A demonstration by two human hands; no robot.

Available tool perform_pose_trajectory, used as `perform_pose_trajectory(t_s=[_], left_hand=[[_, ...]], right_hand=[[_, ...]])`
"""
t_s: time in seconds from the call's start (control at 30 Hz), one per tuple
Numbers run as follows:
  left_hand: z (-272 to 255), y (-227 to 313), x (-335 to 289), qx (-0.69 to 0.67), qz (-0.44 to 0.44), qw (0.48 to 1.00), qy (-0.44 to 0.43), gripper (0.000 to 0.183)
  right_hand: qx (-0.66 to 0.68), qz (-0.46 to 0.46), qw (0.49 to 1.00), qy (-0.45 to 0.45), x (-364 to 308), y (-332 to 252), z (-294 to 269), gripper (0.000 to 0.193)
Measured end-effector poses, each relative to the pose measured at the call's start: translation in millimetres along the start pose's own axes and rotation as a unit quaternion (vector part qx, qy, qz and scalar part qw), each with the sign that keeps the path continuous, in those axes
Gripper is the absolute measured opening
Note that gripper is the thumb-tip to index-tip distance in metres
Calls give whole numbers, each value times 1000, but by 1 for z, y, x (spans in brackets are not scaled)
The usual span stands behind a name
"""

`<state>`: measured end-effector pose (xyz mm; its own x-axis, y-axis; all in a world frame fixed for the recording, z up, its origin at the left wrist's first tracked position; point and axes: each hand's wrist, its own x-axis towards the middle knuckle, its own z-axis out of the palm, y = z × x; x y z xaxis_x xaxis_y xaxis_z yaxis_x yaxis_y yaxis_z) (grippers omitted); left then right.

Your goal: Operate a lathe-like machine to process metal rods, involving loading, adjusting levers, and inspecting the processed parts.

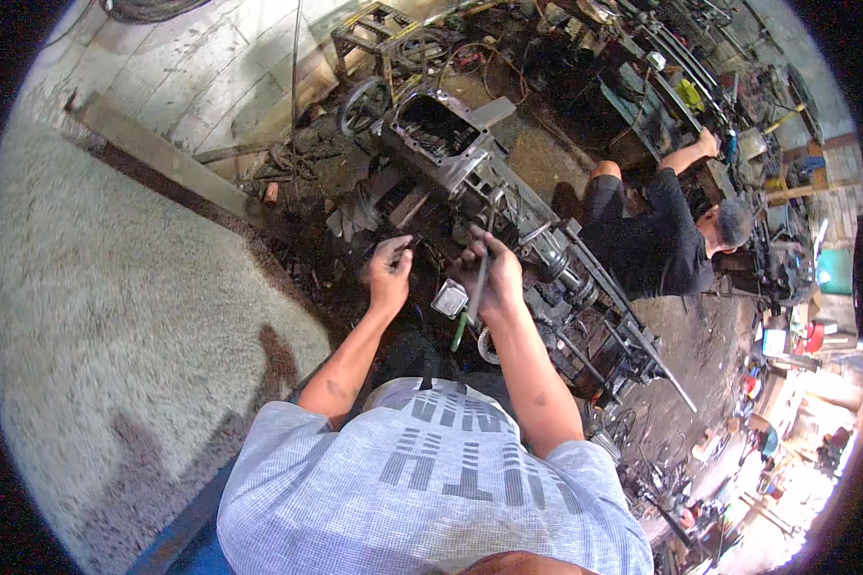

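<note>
My right hand point(497, 278) is wrapped round a long, thin grey rod with a green end point(459, 333), which points back toward my body. The rod's far end reaches toward the machine, and I cannot tell whether it touches. Left of it, my left hand point(389, 270) is closed in a pinch, its fingertips dark with grime. Whatever lies between those fingers is too small to make out. Just beyond both hands stands a greasy metal machine point(470, 172) with an open-topped housing and a long bed running to the right. A pale square piece point(450, 298) sits beside my right hand.
A handwheel point(365, 105) stands at the housing's left. A concrete ledge point(173, 163) and rough grey wall point(125, 326) close off the left side. On the right, another person point(657, 225) in dark clothes reaches toward other machinery. Tools and scrap point(671, 479) litter the lower right floor.
</note>
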<state>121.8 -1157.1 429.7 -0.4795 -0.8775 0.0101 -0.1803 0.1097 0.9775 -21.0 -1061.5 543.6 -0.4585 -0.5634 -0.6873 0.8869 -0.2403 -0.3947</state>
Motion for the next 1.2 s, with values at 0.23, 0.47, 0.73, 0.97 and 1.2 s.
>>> perform_pose_trajectory(t_s=[0.23,0.47,0.73,0.97,1.2], left_hand=[[-4,4,27,-2,-22,1000,21,22],[-5,22,68,103,16,995,-12,27],[20,49,180,78,65,985,-142,28],[10,15,331,126,201,963,-125,24],[-13,-20,412,279,228,922,-143,24]], right_hand=[[-103,-6,992,-77,-2,-36,-12,38],[-241,-33,965,-100,28,-30,-15,37],[-265,-75,961,12,75,-13,38,48],[-319,-112,932,130,115,8,83,48],[-312,-154,928,133,161,42,82,50]])
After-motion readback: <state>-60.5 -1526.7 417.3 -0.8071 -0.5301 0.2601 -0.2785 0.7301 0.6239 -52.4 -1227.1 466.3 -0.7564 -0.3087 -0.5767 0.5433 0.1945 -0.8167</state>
